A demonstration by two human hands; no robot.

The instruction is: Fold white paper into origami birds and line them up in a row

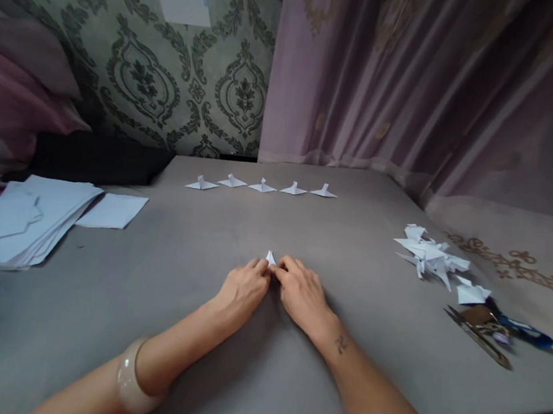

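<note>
A small folded piece of white paper [271, 258] lies in the middle of the grey-covered table, its pointed tip facing away from me. My left hand [245, 289] grips its left side, fingers bent around the near edge. From the other side, my right hand [300, 293] pinches it with thumb and forefinger. Both hands nearly meet and hide the lower part of the paper. Beyond them stands a row of several folded paper birds [263, 186] with spread wings.
White paper sheets [53, 220] are stacked on the left. To the right lie a heap of folded paper pieces [429, 254], tweezers [480, 336] and a blue-handled tool [526, 332]. A dark cloth [95, 159] is at the back left; a curtain [353, 75] hangs behind.
</note>
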